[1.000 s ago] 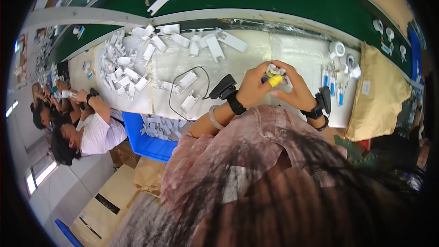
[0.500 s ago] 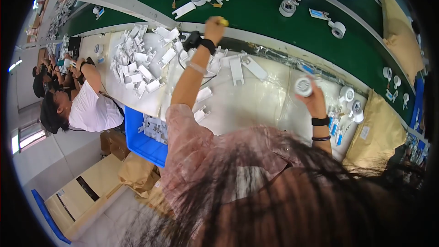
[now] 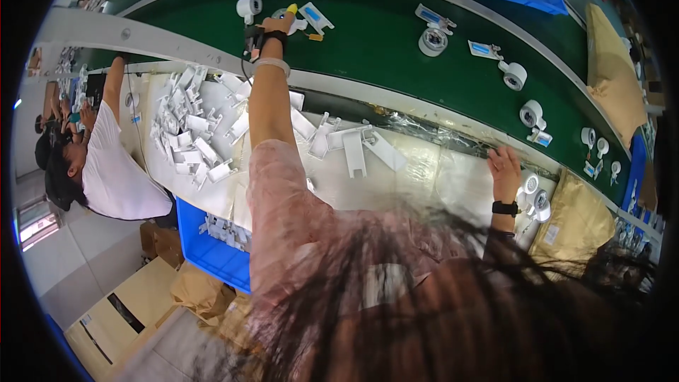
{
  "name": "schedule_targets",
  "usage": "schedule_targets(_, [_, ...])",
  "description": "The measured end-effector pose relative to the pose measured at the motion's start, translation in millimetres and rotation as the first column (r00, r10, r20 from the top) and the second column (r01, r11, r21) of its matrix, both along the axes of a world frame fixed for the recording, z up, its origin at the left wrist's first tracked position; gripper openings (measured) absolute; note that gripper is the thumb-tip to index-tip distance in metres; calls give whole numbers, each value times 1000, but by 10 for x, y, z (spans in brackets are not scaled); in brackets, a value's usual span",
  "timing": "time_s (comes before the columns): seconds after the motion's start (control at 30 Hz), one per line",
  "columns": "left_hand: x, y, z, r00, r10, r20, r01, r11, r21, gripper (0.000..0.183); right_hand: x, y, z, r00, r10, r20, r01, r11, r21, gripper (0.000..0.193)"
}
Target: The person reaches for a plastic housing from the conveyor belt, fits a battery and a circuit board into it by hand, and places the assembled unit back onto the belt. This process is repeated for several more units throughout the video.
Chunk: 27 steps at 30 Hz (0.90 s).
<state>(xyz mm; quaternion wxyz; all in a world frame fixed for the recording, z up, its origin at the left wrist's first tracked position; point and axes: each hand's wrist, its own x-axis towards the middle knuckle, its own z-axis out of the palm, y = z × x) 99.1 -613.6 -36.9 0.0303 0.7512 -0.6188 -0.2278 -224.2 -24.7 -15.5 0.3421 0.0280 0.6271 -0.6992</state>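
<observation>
My left hand (image 3: 278, 25) reaches far over the green conveyor belt (image 3: 368, 10), a yellow cover on one fingertip. Its fingers are bent onto a white camera-like unit (image 3: 300, 25), which the hand partly hides. Beside it lie another white round head (image 3: 249, 8) and a flat white piece with a blue label (image 3: 315, 17). Above the table's far right part, my right hand (image 3: 504, 168) holds nothing, fingers stretched apart. Beyond that hand, a white camera-like unit (image 3: 532, 114) with a blue-labelled piece rests on the belt. Two more round heads (image 3: 539, 204) sit just right of my right wrist.
A heap of white plastic brackets (image 3: 189, 127) covers the table's left part; several more lie nearer the middle. A metal post (image 3: 141, 32) crosses at left. A blue bin (image 3: 201, 247) stands below the table edge, a brown bag (image 3: 571, 219) at right. A co-worker (image 3: 117, 163) sits at left.
My left hand has gone from the table edge out to the unit on the belt. My right hand has let go of the white camera-like unit, which now lies on the belt. The view has shifted.
</observation>
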Motion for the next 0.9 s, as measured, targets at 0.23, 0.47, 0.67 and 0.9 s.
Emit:
schedule_targets(0.23, [-177, 386, 68, 889, -433, 146, 426, 901, 81, 84, 258, -75, -8, 991, 131, 23, -133, 990, 54, 28])
schedule_targets(0.47, [-849, 1633, 288, 404, -912, -70, 915, 404, 18, 56, 518, 16, 28, 945, 324, 43, -326, 944, 50, 22])
schedule_targets(0.67, [-1295, 2917, 515, 40, -999, 0, 994, 40, 100, 43, 727, 117, 162, 944, 325, 58, -326, 945, 7, 22])
schedule_targets(0.9, [-1215, 4346, 460, -95, -772, -629, 995, -85, -46, 25, 833, 469, 264, 963, 265, 35, -266, 964, 13, 22])
